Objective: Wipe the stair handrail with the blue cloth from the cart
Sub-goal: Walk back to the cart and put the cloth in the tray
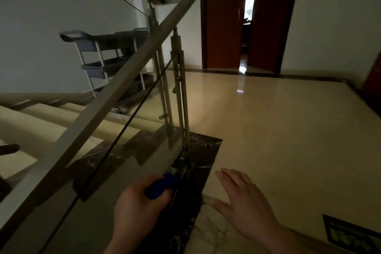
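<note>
The metal stair handrail (115, 90) slopes from the lower left up to the top centre, above a glass panel. My left hand (138, 206) is low in the view, right of the rail and not touching it, closed around the bunched blue cloth (162, 185). My right hand (243, 200) hovers beside it over the floor, fingers spread, holding nothing. The grey three-shelf cart (103, 55) stands behind the glass at the left, by the wall.
Steel balusters (179, 88) hold the glass at the stair's foot. Steps (41, 126) run to the left behind the panel. A glossy beige landing floor (268, 130) stretches right. Red-brown double doors (222, 27) stand ajar at the back. A green floor sign (350, 235) sits lower right.
</note>
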